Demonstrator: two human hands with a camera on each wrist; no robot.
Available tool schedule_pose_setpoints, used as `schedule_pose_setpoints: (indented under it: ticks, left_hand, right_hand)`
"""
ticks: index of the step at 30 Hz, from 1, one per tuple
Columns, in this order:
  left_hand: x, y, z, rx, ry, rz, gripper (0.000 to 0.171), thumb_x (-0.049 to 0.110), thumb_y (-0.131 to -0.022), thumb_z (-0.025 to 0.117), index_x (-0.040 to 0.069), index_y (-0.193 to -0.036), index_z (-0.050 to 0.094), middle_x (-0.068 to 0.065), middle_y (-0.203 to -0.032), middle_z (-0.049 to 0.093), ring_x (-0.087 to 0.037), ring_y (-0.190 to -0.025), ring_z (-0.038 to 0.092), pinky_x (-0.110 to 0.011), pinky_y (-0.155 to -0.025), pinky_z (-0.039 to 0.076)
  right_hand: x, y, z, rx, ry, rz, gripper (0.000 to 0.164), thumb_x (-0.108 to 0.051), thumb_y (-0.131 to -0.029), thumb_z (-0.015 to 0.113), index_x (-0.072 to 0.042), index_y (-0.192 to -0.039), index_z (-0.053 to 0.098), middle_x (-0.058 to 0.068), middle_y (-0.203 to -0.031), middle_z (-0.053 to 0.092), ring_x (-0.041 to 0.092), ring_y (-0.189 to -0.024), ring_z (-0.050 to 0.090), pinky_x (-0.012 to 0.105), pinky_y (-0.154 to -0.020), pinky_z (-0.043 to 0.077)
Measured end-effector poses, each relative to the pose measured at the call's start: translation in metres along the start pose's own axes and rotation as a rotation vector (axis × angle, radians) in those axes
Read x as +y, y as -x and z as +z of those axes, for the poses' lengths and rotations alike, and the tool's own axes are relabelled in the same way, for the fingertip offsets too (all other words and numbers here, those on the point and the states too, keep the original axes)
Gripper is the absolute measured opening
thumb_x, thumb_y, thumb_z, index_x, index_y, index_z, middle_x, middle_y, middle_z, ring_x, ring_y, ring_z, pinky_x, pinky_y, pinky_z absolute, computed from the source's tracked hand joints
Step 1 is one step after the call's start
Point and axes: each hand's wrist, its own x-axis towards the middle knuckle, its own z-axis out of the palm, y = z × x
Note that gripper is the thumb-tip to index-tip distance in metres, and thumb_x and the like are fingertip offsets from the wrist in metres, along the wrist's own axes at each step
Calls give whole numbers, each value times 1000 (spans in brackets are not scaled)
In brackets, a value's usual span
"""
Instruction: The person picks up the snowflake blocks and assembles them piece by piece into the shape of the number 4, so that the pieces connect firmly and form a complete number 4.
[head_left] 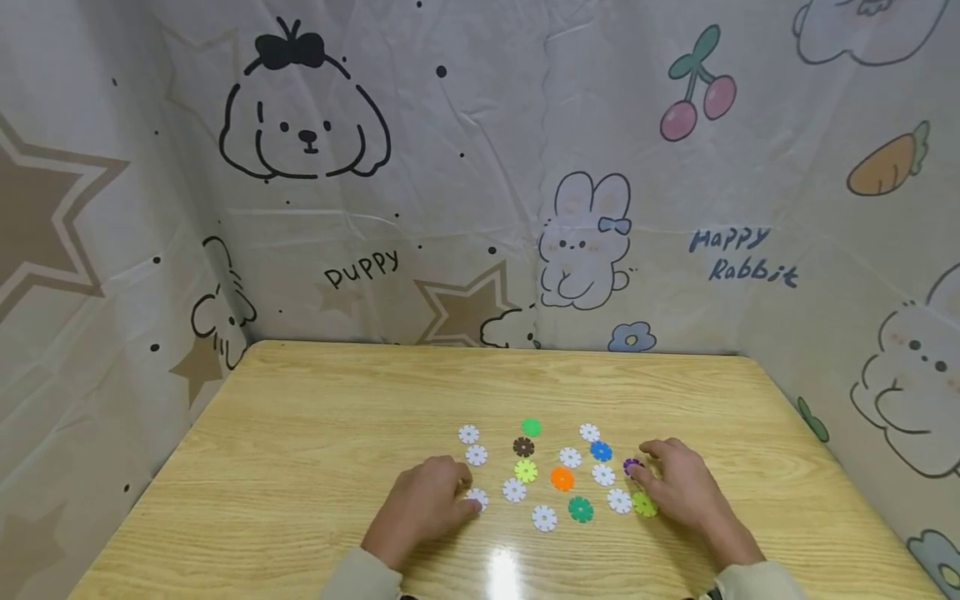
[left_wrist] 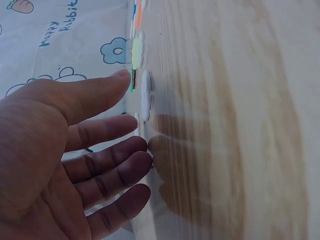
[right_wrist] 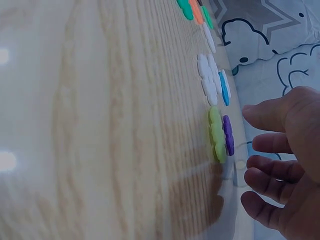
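Notched plastic discs in several colours lie flat on a wooden table (head_left: pixel 337 433). My left hand (head_left: pixel 429 502) is at the left of the group, thumb overlapping a white disc (head_left: pixel 478 497) in the head view. The left wrist view shows its fingers loosely bent, holding nothing, beside a white disc (left_wrist: pixel 145 95). On the right, my right hand (head_left: pixel 686 487) hovers by a purple disc (head_left: pixel 632 467) and a yellow-green disc (head_left: pixel 644 505). In the right wrist view its fingers are spread and relaxed, apart from the purple disc (right_wrist: pixel 228 135) and yellow-green disc (right_wrist: pixel 216 135).
Between the hands lie an orange disc (head_left: pixel 562 479), a dark green disc (head_left: pixel 581 509), a blue disc (head_left: pixel 601 451), a brown disc (head_left: pixel 523 447), a bright green disc (head_left: pixel 531 427), a yellow disc (head_left: pixel 526 471) and several white ones. A printed curtain (head_left: pixel 465 192) hangs behind the table.
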Motion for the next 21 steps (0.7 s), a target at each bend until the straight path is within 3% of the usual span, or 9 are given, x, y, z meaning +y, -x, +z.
schedule_pose_setpoints:
  ticks: [11, 21]
  left_hand:
    - [3, -3, 5, -20, -55, -4, 26, 33, -81, 82, 11, -91, 74, 4, -83, 60, -12, -74, 58, -39, -64, 52]
    - [5, -4, 5, 18, -78, 0, 23, 29, -78, 84, 12, -85, 71, 6, -78, 56, -11, -70, 53, -39, -60, 49]
  right_hand:
    - [2, -4, 2, -67, 6, 53, 38, -23, -88, 75, 8, -110, 68, 11, -93, 62, 27, -86, 60, 50, -78, 51]
    - [1, -7, 4, -93, 21, 88, 38, -23, -88, 76, 8, -109, 69, 11, -93, 63, 27, -87, 61, 50, -79, 52]
